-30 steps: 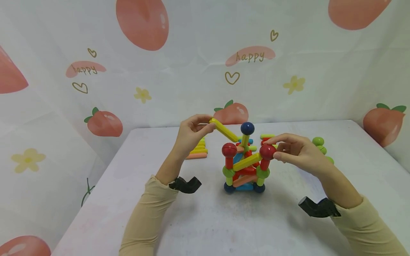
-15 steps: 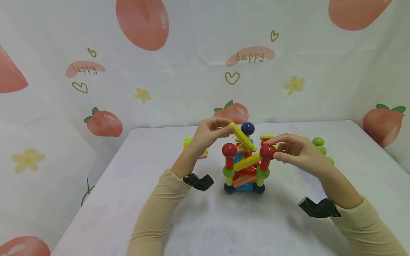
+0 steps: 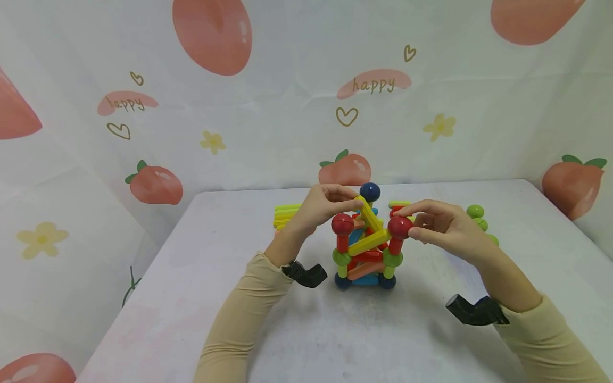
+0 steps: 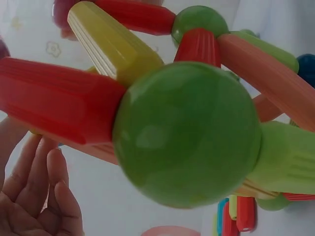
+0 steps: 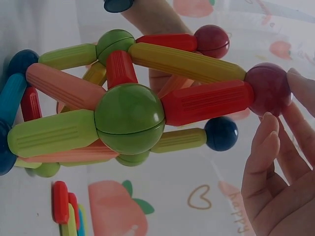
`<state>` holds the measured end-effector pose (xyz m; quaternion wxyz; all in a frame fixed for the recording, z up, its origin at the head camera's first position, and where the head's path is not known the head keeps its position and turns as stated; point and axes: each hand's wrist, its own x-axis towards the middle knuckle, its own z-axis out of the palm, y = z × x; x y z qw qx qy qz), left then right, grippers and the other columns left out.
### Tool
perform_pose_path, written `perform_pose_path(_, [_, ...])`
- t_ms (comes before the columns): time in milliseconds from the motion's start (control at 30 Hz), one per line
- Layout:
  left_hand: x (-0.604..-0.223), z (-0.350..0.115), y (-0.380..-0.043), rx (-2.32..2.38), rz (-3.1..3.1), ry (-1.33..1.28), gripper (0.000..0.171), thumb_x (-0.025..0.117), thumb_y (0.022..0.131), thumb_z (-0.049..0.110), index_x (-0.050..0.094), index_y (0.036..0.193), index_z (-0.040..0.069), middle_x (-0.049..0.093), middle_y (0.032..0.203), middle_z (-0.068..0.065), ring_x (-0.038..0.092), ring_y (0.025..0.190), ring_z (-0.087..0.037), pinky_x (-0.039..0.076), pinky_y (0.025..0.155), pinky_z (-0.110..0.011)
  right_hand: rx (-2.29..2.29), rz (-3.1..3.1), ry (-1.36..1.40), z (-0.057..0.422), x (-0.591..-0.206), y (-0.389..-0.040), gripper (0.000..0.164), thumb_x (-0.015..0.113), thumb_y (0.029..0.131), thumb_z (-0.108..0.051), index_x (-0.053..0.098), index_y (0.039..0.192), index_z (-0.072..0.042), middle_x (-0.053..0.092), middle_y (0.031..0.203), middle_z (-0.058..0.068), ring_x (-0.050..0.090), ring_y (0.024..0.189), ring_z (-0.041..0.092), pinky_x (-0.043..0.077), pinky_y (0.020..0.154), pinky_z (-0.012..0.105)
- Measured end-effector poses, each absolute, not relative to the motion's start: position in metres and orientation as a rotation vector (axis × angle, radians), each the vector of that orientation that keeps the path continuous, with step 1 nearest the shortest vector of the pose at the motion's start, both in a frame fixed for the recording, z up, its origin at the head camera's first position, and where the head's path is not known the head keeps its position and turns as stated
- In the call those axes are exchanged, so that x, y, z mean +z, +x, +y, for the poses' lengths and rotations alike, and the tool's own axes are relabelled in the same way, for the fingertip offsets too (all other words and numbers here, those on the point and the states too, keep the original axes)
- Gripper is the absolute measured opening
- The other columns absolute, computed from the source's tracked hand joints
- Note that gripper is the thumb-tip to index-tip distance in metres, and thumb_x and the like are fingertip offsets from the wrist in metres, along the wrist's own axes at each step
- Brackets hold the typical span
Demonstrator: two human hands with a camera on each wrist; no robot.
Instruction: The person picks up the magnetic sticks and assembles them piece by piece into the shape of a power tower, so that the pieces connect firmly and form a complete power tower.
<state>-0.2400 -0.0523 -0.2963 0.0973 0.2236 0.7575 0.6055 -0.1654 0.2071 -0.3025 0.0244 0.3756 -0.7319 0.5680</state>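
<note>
A tower of toy rods and balls stands mid-table, with blue balls at its base and green balls [image 4: 187, 132] halfway up. My left hand [image 3: 322, 207] pinches the upper end of a yellow rod [image 3: 371, 215], which slants down to the right behind the front yellow crossbar [image 3: 369, 243]. My right hand [image 3: 440, 226] holds the right red ball [image 5: 269, 91] between thumb and fingertips. That ball tops a red rod [image 5: 209, 102]. A second red ball [image 3: 342, 224] caps the left column, and a dark blue ball [image 3: 370, 192] tops the rear one.
Yellow rods [image 3: 286, 213] lie in a row behind my left forearm. Several green balls [image 3: 475, 211] sit beyond my right hand. More loose rods [image 5: 61, 202] lie behind the tower. A patterned cloth [image 3: 268, 127] hangs along the table's back edge.
My left hand has carried the yellow rod rightward and down, from left of the tower to between its upper balls. The right hand stays on its red ball.
</note>
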Motion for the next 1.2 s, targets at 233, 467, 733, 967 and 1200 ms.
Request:
perform_pose_path(233, [-0.298, -0.051, -0.238, 1.736, 2.235, 0.685, 0.021, 0.070, 0.083, 0.013, 0.070, 0.099, 0.000, 0.073, 0.091, -0.011, 0.068, 0.084, -0.012, 0.055, 0.082, -0.027, 1.764, -2.259, 1.171, 0.207, -0.302, -0.165, 0.037, 0.055, 0.084, 0.013, 0.060, 0.114, -0.008, 0.062, 0.112, -0.011, 0.057, 0.077, 0.008, 0.050, 0.063, 0.018])
perform_pose_path(467, [-0.300, -0.048, -0.237, 1.700, 2.233, 0.578, 0.023, 0.071, 0.082, 0.017, 0.070, 0.100, 0.001, 0.072, 0.096, -0.015, 0.069, 0.081, -0.010, 0.057, 0.075, -0.027, 1.780, -2.244, 1.191, 0.208, -0.303, -0.167, 0.036, 0.055, 0.084, 0.013, 0.059, 0.114, -0.008, 0.063, 0.112, -0.011, 0.057, 0.077, 0.008, 0.048, 0.062, 0.018])
perform_pose_path(733, [-0.301, -0.043, -0.237, 1.698, 2.230, 0.498, 0.031, 0.071, 0.082, 0.018, 0.057, 0.107, 0.004, 0.070, 0.102, -0.018, 0.069, 0.082, -0.013, 0.054, 0.064, -0.021, 1.759, -2.261, 1.175, 0.208, -0.303, -0.166, 0.037, 0.055, 0.084, 0.013, 0.060, 0.113, -0.009, 0.062, 0.112, -0.012, 0.057, 0.077, 0.007, 0.049, 0.062, 0.018])
perform_pose_path(967, [-0.300, -0.039, -0.239, 1.706, 2.207, 0.510, 0.047, 0.071, 0.082, 0.015, 0.053, 0.125, 0.009, 0.070, 0.100, -0.019, 0.070, 0.085, -0.017, 0.057, 0.077, -0.027, 1.788, -2.242, 1.194, 0.207, -0.302, -0.166, 0.036, 0.055, 0.085, 0.013, 0.059, 0.114, -0.008, 0.063, 0.112, -0.011, 0.058, 0.078, 0.007, 0.048, 0.062, 0.019])
perform_pose_path(1200, [-0.299, -0.037, -0.242, 1.643, 2.241, 0.563, 0.046, 0.071, 0.082, 0.017, 0.057, 0.126, 0.009, 0.071, 0.093, -0.016, 0.069, 0.078, -0.012, 0.055, 0.082, -0.026, 1.807, -2.224, 1.215, 0.208, -0.303, -0.167, 0.037, 0.054, 0.085, 0.014, 0.059, 0.114, -0.008, 0.064, 0.113, -0.010, 0.058, 0.078, 0.009, 0.048, 0.062, 0.019])
